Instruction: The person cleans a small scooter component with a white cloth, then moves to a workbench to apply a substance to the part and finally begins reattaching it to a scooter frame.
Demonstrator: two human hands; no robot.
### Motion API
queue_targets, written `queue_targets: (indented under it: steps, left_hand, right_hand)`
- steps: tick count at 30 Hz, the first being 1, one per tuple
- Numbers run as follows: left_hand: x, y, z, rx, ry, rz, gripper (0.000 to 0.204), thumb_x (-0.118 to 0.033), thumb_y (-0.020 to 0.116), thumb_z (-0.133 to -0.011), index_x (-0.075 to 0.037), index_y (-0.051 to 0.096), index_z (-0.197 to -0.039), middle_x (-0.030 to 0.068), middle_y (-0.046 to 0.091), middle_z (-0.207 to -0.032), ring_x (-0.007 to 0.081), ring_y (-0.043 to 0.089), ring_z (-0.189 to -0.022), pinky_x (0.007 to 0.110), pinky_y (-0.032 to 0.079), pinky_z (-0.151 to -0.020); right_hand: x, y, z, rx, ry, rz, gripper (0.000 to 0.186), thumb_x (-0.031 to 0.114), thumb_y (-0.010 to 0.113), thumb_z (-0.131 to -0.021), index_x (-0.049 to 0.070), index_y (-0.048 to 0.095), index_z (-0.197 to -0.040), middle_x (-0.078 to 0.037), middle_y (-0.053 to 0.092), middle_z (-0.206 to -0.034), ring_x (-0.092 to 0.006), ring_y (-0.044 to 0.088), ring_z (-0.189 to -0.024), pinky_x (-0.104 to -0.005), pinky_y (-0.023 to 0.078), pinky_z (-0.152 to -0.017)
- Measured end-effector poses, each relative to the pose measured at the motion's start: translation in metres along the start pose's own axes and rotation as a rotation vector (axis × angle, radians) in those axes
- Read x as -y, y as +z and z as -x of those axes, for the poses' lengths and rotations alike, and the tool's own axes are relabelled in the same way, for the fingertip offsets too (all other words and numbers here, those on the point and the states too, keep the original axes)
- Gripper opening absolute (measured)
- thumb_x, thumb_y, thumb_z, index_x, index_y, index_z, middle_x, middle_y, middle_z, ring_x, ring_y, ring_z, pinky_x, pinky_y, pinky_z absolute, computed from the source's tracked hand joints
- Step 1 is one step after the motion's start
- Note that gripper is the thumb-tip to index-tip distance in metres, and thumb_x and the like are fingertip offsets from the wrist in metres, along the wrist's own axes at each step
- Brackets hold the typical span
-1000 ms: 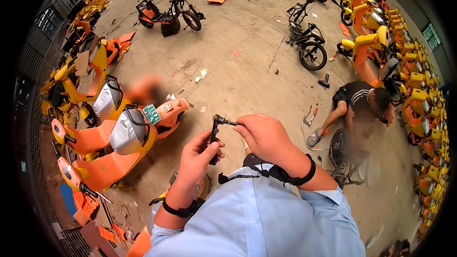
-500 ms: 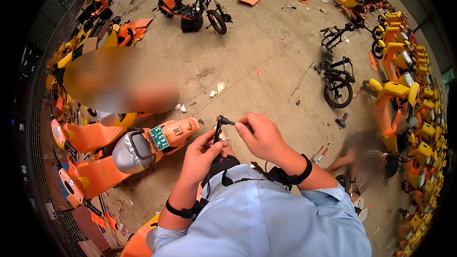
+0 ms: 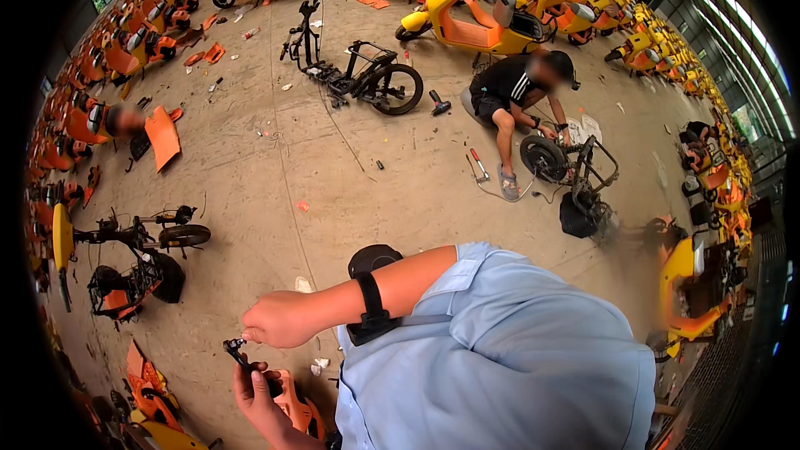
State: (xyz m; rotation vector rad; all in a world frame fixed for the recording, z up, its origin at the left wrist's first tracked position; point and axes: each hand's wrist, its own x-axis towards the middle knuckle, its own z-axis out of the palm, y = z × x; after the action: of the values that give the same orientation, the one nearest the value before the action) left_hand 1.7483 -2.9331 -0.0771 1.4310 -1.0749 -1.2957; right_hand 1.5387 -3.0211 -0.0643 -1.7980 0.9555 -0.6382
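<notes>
At the lower left, my left hand (image 3: 257, 396) is closed round the handle of what looks like a small black ratchet wrench (image 3: 237, 356). The tool's head points up and away from the palm, with a short socket or bit at its side. My right hand (image 3: 287, 320) reaches across from the right, fingers pinched at that side piece. The fingertips hide most of the piece. A black strap circles the right forearm. Below the hands, part of an orange scooter body (image 3: 296, 404) shows beside the left wrist.
A person (image 3: 521, 87) crouches at the right, working at a stripped scooter's wheel (image 3: 543, 158). Bare scooter frames stand ahead (image 3: 354, 75) and left (image 3: 133, 267). A power drill (image 3: 439, 103) and red-handled tool (image 3: 477, 160) lie on the floor. Rows of yellow scooters (image 3: 467, 21) line the back.
My view has swung to the right, bringing the crouching person nearer the middle. Both hands now appear lower and further left, still together at the same black tool.
</notes>
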Motion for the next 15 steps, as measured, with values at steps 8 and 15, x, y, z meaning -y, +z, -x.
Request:
queue_targets:
  steps: [8, 15]
  left_hand:
    - [-0.024, -0.132, -0.124, -0.088, 0.028, 0.114, 0.039, -0.023, 0.057, -0.099, -0.003, 0.049, -0.133, 0.0044, 0.06, -0.094, 0.0131, 0.059, -0.07, 0.025, 0.047, -0.056]
    - [-0.026, -0.325, -0.223, -0.318, 0.037, 0.246, 0.038, -0.01, 0.062, -0.095, 0.001, 0.053, -0.13, 0.0083, 0.066, -0.098, 0.0159, 0.065, -0.081, 0.029, 0.053, -0.071]
  right_hand:
    - [0.018, 0.073, -0.204, -0.334, -0.434, 0.32, 0.014, 0.018, 0.067, -0.084, 0.008, 0.06, -0.077, -0.01, 0.064, -0.075, -0.0319, 0.061, -0.084, -0.0455, 0.047, -0.064]
    - [0.047, 0.178, -0.439, 0.206, -0.186, -0.098, 0.024, 0.027, 0.059, -0.097, 0.005, 0.061, -0.086, -0.005, 0.055, -0.063, -0.0157, 0.055, -0.058, -0.0306, 0.044, -0.055]
